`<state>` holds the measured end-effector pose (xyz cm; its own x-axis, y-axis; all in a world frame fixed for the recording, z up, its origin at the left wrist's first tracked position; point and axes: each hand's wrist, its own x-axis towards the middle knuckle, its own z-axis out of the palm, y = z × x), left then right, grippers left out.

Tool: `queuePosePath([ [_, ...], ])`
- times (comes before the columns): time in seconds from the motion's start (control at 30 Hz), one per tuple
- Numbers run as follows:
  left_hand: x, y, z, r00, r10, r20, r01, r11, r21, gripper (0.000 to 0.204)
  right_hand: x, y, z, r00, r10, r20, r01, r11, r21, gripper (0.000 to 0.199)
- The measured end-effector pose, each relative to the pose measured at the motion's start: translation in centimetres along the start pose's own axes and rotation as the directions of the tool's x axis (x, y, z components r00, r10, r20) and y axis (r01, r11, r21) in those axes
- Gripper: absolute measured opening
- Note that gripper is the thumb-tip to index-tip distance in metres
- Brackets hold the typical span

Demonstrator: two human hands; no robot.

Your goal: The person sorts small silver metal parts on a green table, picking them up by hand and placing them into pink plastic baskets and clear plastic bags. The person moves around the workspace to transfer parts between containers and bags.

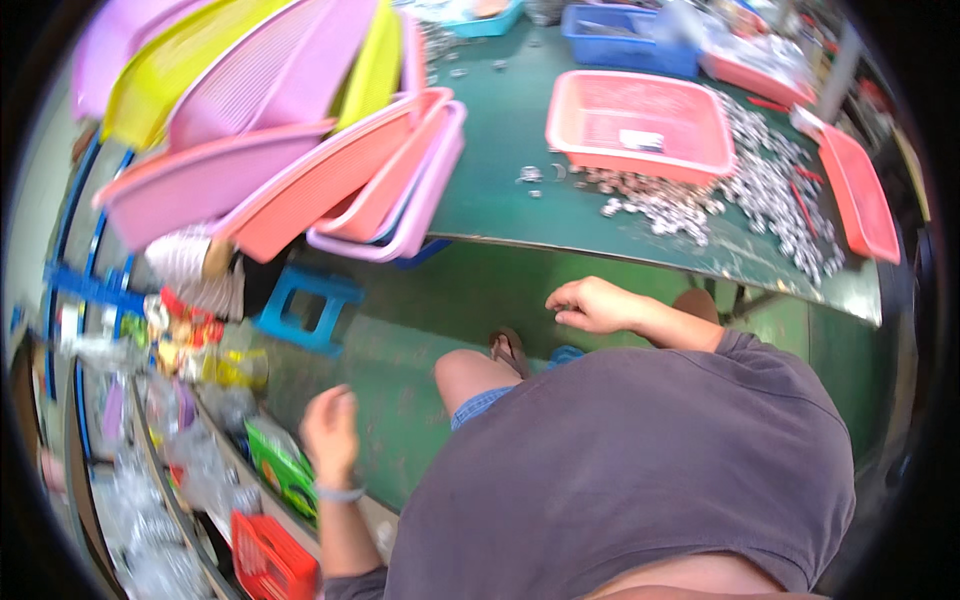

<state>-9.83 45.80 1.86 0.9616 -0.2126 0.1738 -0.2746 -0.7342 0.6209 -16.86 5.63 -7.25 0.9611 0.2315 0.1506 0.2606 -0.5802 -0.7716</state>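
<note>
My right hand [597,304] hangs in the air in front of the table's near edge, over the floor. Its fingers bend loosely, the thumb stands a little off them, and nothing shows in between. Lower down on the left, my left hand [330,432] is raised beside the shelf, its fingers smeared by motion; a band circles the wrist. Neither hand touches anything that I can see. Nearest to the right hand on the table are many small shiny metal parts [668,215], heaped around a pink plastic basket [640,172] with a small white label inside.
Stacked pink, purple and yellow baskets [335,180] overhang the table's left end. Below them stands a blue stool [305,310]. Shelves with clear plastic bags [140,500] and a red crate [268,560] line the left. A coral tray [860,195] leans at the table's right end.
</note>
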Motion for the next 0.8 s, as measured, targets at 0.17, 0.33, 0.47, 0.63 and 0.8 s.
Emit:
queuePosePath([
  [0.17, 7.9, 12.6, 14.9, 0.887, 0.198, 0.416, 0.115, 0.780, -0.615, 0.036, -4.7, -1.2, -5.6, 0.855, -0.110, -0.507, -0.012, 0.973, -0.230, 0.020],
  [0.33, 14.0, 20.1, 21.0, 0.775, 0.178, 0.606, 0.424, 0.565, -0.708, 0.030, -6.6, -2.5, -13.8, 0.674, -0.265, -0.690, -0.551, 0.442, -0.708, 0.029],
  [0.47, 14.6, 22.3, 23.6, 0.748, 0.214, 0.628, 0.470, 0.498, -0.729, 0.030, -6.9, 2.2, -17.4, 0.756, -0.142, -0.638, -0.590, 0.274, -0.760, 0.016],
  [0.63, 17.9, 20.0, 24.0, 0.943, 0.181, 0.279, 0.095, 0.657, -0.748, 0.017, -8.2, 4.7, -19.9, 0.643, -0.235, -0.729, -0.530, 0.551, -0.645, 0.007],
  [0.8, 20.4, 16.7, 24.6, 0.876, 0.452, 0.170, -0.394, 0.873, -0.287, 0.019, -11.1, -0.4, -20.0, 0.510, -0.321, -0.798, -0.516, 0.628, -0.583, 0.011],
])
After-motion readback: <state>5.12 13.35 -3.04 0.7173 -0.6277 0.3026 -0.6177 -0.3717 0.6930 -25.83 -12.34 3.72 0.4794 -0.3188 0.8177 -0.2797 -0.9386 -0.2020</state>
